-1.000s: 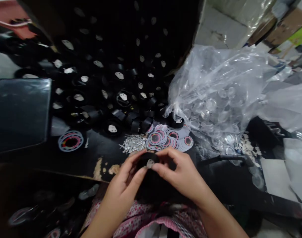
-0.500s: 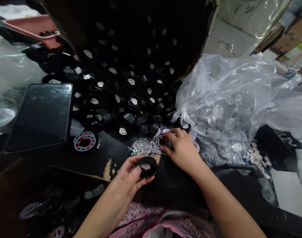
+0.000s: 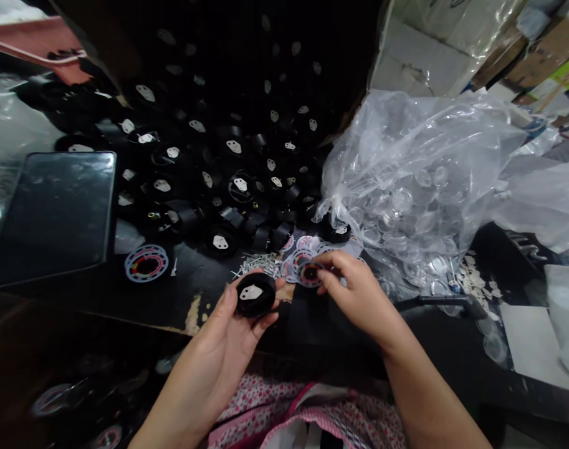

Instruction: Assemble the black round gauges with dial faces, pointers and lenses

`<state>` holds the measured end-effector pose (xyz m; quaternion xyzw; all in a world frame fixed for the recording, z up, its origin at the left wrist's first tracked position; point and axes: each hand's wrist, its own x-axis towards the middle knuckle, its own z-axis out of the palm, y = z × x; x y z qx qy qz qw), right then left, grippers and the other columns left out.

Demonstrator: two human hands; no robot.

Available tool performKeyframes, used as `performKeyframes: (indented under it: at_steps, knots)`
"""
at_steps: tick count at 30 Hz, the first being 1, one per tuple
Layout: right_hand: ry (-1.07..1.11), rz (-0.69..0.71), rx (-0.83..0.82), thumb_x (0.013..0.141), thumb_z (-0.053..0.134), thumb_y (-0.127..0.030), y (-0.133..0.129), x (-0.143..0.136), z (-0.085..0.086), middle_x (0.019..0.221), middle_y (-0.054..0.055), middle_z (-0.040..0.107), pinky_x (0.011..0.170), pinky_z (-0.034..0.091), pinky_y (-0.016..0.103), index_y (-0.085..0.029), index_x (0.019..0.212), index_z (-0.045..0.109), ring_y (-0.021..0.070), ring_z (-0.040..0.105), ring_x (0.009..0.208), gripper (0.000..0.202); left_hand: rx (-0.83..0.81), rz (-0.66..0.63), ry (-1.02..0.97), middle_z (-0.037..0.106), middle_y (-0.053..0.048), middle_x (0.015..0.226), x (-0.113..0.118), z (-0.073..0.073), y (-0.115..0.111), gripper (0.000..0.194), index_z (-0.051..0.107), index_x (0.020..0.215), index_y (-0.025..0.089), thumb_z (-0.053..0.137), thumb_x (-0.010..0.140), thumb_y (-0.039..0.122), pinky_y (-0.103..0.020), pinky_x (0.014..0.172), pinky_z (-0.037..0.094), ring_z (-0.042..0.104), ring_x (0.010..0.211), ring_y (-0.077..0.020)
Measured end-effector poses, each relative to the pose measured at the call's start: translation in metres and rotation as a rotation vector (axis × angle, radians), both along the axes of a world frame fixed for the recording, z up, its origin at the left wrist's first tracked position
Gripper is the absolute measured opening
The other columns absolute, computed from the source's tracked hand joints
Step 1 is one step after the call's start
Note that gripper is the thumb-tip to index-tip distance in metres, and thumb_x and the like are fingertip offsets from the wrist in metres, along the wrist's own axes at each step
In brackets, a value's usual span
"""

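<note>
My left hand [image 3: 228,330] is wrapped round a black round gauge housing [image 3: 264,295], its open face tilted up to show a pale metal plate inside. To the right, my right hand [image 3: 352,284] pinches the edge of a printed dial disc [image 3: 307,274] with a coloured ring and dark centre. Behind that disc lie several more dial discs [image 3: 293,259]. A heap of small white pointers [image 3: 260,265] lies just beyond my left hand. Farther left, a couple of dial discs [image 3: 146,263] overlap beside a single white pointer [image 3: 174,268].
Many black housings [image 3: 219,240] fill the back, spilling from a dark box. A clear plastic bag of transparent covers [image 3: 396,193] stands at right. At left lies a black tablet-like panel [image 3: 55,212]. Pale small pieces [image 3: 475,280] and a white card [image 3: 536,343] are far right.
My right hand has lifted a dial disc from the pile and drawn it slightly nearer. My left hand has turned the housing's open face more upward. The view has shifted a little.
</note>
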<state>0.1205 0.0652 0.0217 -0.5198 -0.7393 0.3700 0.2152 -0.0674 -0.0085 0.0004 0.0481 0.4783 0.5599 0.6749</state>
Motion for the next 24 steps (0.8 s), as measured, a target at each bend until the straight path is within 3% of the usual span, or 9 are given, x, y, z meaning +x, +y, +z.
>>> performKeyframes:
  at_steps: [4,7,12,14,19,24]
  knots:
    - [0.084,0.053,-0.079,0.093,0.051,-0.01,-0.019,0.001,0.007,0.098,0.004,0.064,0.088,0.049,0.034,-0.02,0.124,0.066,0.0154,0.061,0.086,0.037,0.068,-0.016,0.024,0.076,-0.007,0.12,0.006,0.001,-0.001,0.037,0.075,0.11,0.024,0.064,0.091,0.053,-0.034,0.099,0.056,0.066,0.12,-0.0251]
    - [0.153,0.006,-0.095,0.091,0.055,-0.013,-0.026,-0.003,0.001,0.094,0.003,0.063,0.084,0.049,0.033,-0.02,0.128,0.064,0.0158,0.06,0.086,0.039,0.144,-0.045,0.007,0.077,-0.006,0.117,0.015,0.0,-0.003,0.035,0.077,0.107,0.024,0.067,0.089,0.052,-0.039,0.109,0.05,0.065,0.122,-0.0271]
    - [0.388,-0.199,-0.241,0.089,0.063,-0.027,-0.035,-0.005,-0.011,0.085,0.0,0.065,0.071,0.051,0.029,-0.02,0.098,0.065,0.0142,0.062,0.075,0.012,0.148,0.038,-0.034,0.077,-0.005,0.12,0.026,-0.005,-0.008,0.035,0.075,0.112,0.026,0.066,0.09,0.052,-0.039,0.11,0.048,0.062,0.126,-0.025]
    - [0.409,-0.242,-0.195,0.091,0.062,-0.029,-0.039,-0.005,-0.008,0.083,-0.001,0.065,0.068,0.051,0.028,-0.021,0.096,0.066,0.013,0.061,0.07,0.01,0.139,0.041,-0.013,0.073,-0.005,0.129,0.027,-0.007,-0.01,0.037,0.072,0.12,0.027,0.063,0.093,0.05,-0.038,0.109,0.049,0.059,0.131,-0.0245]
    - [0.315,-0.096,0.062,0.097,0.055,-0.019,-0.044,-0.011,0.006,0.095,0.001,0.065,0.084,0.051,0.03,-0.03,0.114,0.072,0.0148,0.062,0.09,0.026,0.094,-0.058,0.018,0.066,-0.002,0.14,0.032,-0.008,-0.013,0.033,0.074,0.119,0.032,0.071,0.089,0.044,-0.035,0.099,0.057,0.058,0.132,-0.0269]
    - [0.239,-0.162,-0.042,0.093,0.062,-0.022,-0.044,-0.017,0.003,0.091,0.0,0.063,0.076,0.05,0.029,-0.023,0.1,0.065,0.0147,0.06,0.083,0.008,0.1,-0.167,0.104,0.065,0.002,0.141,0.032,-0.017,-0.016,0.033,0.075,0.117,0.039,0.076,0.084,0.044,-0.032,0.102,0.055,0.057,0.134,-0.0264]
